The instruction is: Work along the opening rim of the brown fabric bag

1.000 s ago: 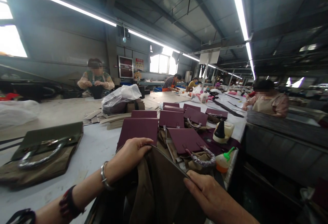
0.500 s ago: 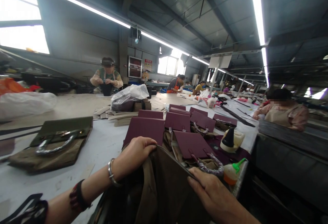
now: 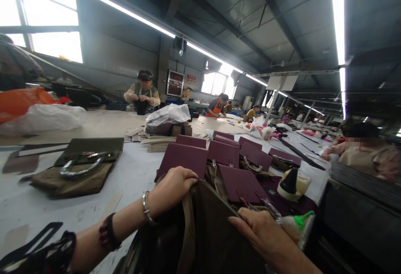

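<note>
A dark olive-brown bag piece (image 3: pixel 219 228) fills the bottom centre, with a lighter strip hanging along its inside. My left hand (image 3: pixel 173 188) pinches its upper edge at the top corner, fingers closed. Lower on the right, my right hand (image 3: pixel 260 230) grips the same edge between thumb and fingers. Just beyond my hands lie several maroon bag pieces (image 3: pixel 239 182), some with plastic-wrapped handles. A green and brown bag (image 3: pixel 97 153) with a wrapped handle rests on the table to the left.
On the white table (image 3: pixel 134 165) at the right stand a container with a black cone (image 3: pixel 293 184) and a bottle with a green nozzle (image 3: pixel 297 224). A plastic-wrapped bundle (image 3: pixel 167 117) sits behind. A person (image 3: pixel 365 148) is at the right; others work farther back.
The camera view has turned slightly left, so the surroundings appear farther right. Both hands keep their hold on the edge, and the right hand now overlaps the wrapped maroon handle in view.
</note>
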Demonstrator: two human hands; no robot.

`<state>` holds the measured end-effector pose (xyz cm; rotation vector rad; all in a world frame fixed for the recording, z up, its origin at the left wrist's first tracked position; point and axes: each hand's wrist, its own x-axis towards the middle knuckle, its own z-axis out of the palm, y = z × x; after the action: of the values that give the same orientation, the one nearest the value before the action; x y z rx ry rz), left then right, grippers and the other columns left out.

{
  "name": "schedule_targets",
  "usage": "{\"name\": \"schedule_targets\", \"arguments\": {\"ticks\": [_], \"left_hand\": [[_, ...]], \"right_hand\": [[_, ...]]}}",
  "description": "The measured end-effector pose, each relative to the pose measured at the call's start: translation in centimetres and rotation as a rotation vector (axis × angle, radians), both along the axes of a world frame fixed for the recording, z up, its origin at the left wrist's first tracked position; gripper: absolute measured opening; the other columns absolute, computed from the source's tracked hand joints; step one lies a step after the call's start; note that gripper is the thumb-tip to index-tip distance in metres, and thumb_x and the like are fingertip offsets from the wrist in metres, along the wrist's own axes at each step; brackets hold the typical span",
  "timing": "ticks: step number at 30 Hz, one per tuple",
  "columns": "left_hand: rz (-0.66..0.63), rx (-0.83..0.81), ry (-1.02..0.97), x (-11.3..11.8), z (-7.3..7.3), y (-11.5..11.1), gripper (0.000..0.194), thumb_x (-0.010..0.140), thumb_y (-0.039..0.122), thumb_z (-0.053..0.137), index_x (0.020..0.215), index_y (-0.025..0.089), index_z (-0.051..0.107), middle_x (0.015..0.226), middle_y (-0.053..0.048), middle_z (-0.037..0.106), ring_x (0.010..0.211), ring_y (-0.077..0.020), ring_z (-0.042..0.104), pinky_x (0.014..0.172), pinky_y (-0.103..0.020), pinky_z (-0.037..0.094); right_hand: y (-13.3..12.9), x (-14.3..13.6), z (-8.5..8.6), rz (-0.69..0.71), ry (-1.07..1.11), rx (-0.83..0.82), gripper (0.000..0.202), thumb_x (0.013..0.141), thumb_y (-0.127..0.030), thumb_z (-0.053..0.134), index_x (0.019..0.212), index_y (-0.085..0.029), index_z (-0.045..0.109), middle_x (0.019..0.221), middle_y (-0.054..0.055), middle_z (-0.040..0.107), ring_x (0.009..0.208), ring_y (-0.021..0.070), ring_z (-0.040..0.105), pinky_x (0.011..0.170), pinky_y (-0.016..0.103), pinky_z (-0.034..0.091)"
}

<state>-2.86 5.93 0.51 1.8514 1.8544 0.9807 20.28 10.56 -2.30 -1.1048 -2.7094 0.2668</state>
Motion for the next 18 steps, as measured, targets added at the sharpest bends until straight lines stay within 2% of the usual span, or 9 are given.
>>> {"name": "schedule_targets", "arguments": {"ticks": [5,8,11,14,18], "left_hand": [[0.008,-0.001,0.004,0.0,0.2,-0.1,0.029,0.074,0.027,0.044,0.085,0.019,0.07,0.087,-0.003,0.07,0.083,-0.02,0.062,0.075,-0.024,0.042],[0.01,-0.005,0.003,-0.1,0.3,-0.2,0.029,0.074,0.027,0.044,0.084,0.019,0.07,0.087,-0.003,0.07,0.083,-0.0202,0.062,0.074,-0.025,0.043],[0.01,-0.004,-0.002,-0.2,0.2,-0.1,0.029,0.074,0.027,0.044,0.083,0.019,0.07,0.088,-0.003,0.07,0.084,-0.0202,0.061,0.075,-0.024,0.043],[0.008,-0.004,-0.011,-0.3,0.1,-0.1,0.029,0.074,0.026,0.044,0.083,0.018,0.07,0.086,-0.003,0.07,0.081,-0.0195,0.062,0.074,-0.024,0.043],[0.01,0.001,-0.022,-0.4,-0.1,-0.1,0.029,0.074,0.027,0.044,0.084,0.019,0.07,0.084,-0.003,0.071,0.077,-0.0188,0.062,0.074,-0.024,0.043]], "right_hand": [[0.1,-0.4,0.5,-0.058,0.003,-0.052,0.029,0.081,-0.04,0.047,0.06,-0.02,0.051,0.062,0.002,0.062,0.06,0.017,0.057,0.054,0.024,0.033],[0.1,-0.8,0.6,-0.058,0.075,-0.094,0.012,0.079,-0.033,0.051,0.078,-0.022,0.056,0.074,0.002,0.066,0.072,0.0186,0.06,0.061,0.024,0.036],[-0.2,-1.4,0.8,-0.041,0.066,-0.083,0.016,0.081,-0.025,0.046,0.095,-0.02,0.054,0.085,0.005,0.066,0.083,0.0205,0.06,0.067,0.025,0.037],[-0.5,-1.9,1.0,-0.063,-0.021,-0.05,0.016,0.085,-0.023,0.039,0.092,-0.018,0.053,0.085,0.008,0.066,0.084,0.0222,0.06,0.068,0.027,0.036],[-0.4,-2.1,1.0,-0.08,-0.085,-0.019,0.017,0.087,-0.025,0.036,0.083,-0.019,0.052,0.079,0.007,0.065,0.078,0.0214,0.061,0.064,0.027,0.034]]}}
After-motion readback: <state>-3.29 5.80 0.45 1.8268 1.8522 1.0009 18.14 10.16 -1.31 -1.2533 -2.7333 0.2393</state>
